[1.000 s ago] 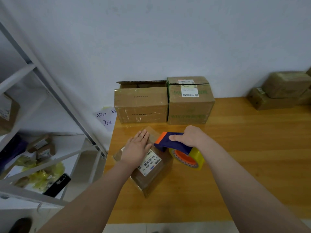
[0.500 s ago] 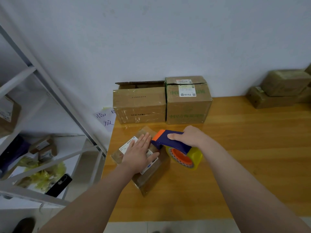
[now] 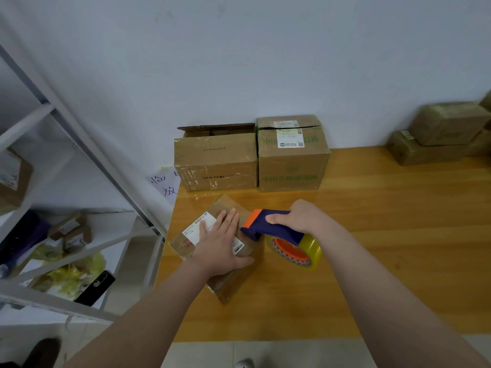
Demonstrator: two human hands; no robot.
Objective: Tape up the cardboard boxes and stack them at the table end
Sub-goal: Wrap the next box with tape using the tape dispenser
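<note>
Head view. The person is standing at a wooden table [image 3: 372,248] set against a pale wall.

The left hand [image 3: 220,248] is lying flat on top of the small box [image 3: 228,285]. Its fingers are straight and spread and its thumb is reaching toward the box's right edge; it is pressing down, not gripping. The small box is sitting near the table's left edge, turned at an angle to it. Glossy clear tape is covering its brown surface. A white label [image 3: 198,227] on its top is showing partly from under the hand.

The right hand [image 3: 300,217] is curling its fingers round the handle of the tape dispenser [image 3: 273,227], which is blue with an orange front. The dispenser's nose is meeting the small box's right side, just beside the left fingertips. The yellowish tape roll [image 3: 300,251] is hanging under the handle, close to the table surface.

Behind, two larger boxes are standing side by side against the wall: the open box [image 3: 215,163] with its flaps up, and the labelled box [image 3: 292,160] touching its right side. Stacked parcels [image 3: 438,136] are resting at the table's far right end. A metal shelf rack [image 3: 79,144] is standing to the left, with a black phone [image 3: 95,288] lying on its lower shelf.
</note>
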